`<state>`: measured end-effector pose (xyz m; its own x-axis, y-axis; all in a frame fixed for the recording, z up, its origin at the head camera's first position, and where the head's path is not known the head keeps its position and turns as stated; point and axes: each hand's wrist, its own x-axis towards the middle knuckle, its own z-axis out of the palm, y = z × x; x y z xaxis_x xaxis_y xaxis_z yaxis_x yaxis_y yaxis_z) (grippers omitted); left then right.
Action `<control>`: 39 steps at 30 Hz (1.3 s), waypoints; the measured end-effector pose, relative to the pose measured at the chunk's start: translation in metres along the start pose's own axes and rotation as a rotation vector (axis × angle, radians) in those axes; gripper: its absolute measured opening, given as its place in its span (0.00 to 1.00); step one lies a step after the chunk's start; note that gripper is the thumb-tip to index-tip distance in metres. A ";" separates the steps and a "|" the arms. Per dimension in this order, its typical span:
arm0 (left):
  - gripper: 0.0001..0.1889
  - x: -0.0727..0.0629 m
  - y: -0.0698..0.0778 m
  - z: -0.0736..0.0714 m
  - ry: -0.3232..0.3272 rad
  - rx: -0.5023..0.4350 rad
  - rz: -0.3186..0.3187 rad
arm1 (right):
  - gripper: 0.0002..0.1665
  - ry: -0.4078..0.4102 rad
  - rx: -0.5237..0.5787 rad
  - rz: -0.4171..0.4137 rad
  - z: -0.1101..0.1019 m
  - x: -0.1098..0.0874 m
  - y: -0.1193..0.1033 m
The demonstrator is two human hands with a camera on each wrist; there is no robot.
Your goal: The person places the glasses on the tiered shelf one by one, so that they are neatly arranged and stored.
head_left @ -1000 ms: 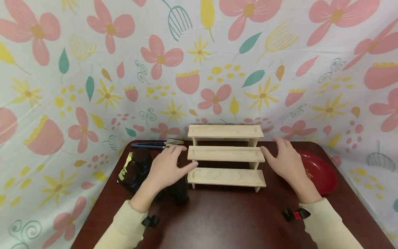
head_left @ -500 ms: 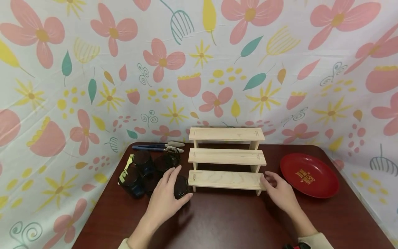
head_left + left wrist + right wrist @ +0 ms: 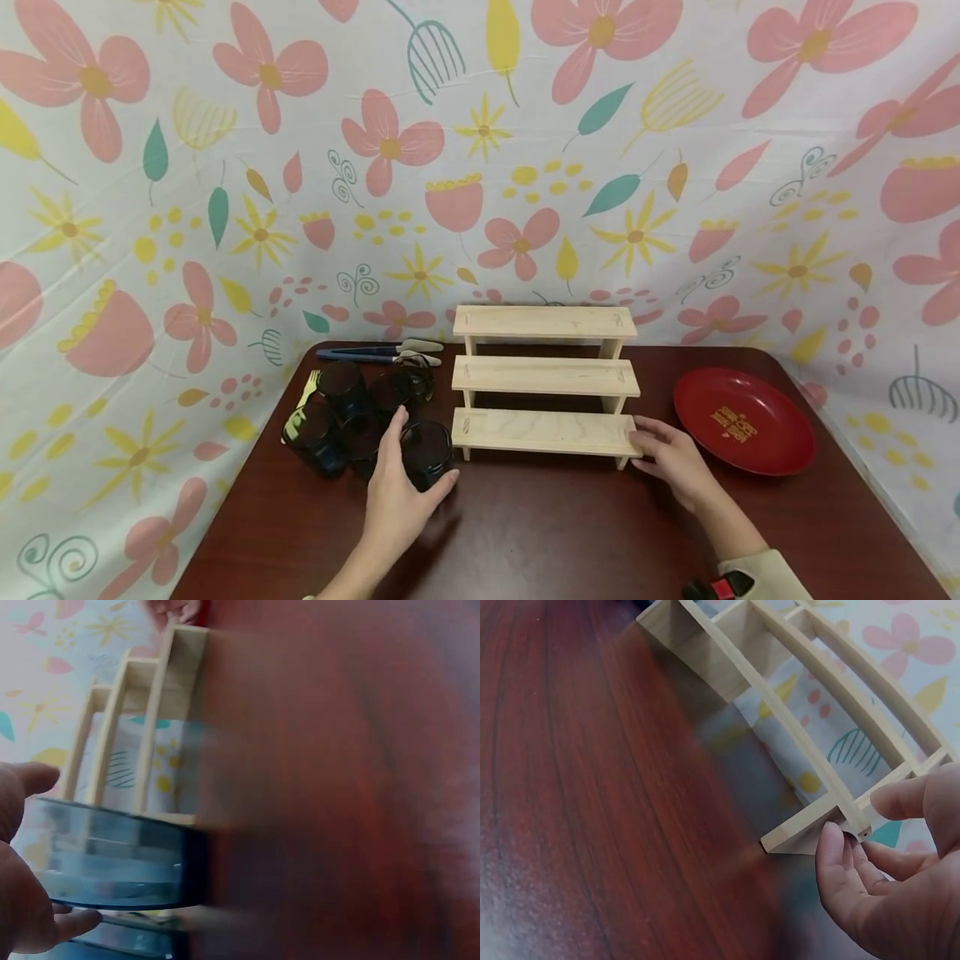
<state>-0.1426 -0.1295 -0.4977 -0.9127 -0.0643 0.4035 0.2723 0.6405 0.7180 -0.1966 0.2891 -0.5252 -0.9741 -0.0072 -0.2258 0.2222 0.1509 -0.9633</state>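
Flower-printed white cloth backs a reddish-brown wooden tabletop, where a pale, grained wooden three-step rack stands upright. Fingers bent, the right hand grips its lowest step's right end; the left hand, thumb and fingers spread, frames a dark, translucent bluish cup beside the rack.

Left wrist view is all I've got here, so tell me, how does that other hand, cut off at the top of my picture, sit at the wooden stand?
Observer: The right hand has its fingers curled at the right end of the lowest shelf.
Operator: And the sliver of red beside it?
Observer: That's a red plate, with gold lettering on it.
Operator: I make out two cups by my hand. Any more?
Observer: Yes, the head view shows a cluster of at least four dark cups.
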 end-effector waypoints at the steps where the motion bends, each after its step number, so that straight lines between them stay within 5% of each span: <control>1: 0.62 -0.001 -0.002 0.002 0.010 -0.022 -0.011 | 0.40 -0.009 0.009 0.002 -0.001 0.001 0.001; 10: 0.61 -0.006 -0.021 0.012 -0.019 -0.238 -0.120 | 0.41 -0.041 0.102 0.062 -0.006 0.010 0.003; 19: 0.57 -0.008 -0.033 0.020 -0.081 -0.317 -0.178 | 0.44 -0.091 0.162 0.091 -0.009 0.011 0.002; 39: 0.54 -0.013 -0.031 0.025 -0.075 -0.436 -0.134 | 0.43 -0.156 0.235 0.094 -0.017 0.014 0.005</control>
<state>-0.1464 -0.1299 -0.5395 -0.9639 -0.0588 0.2598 0.2380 0.2479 0.9391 -0.2099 0.3070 -0.5307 -0.9349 -0.1583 -0.3176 0.3321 -0.0744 -0.9403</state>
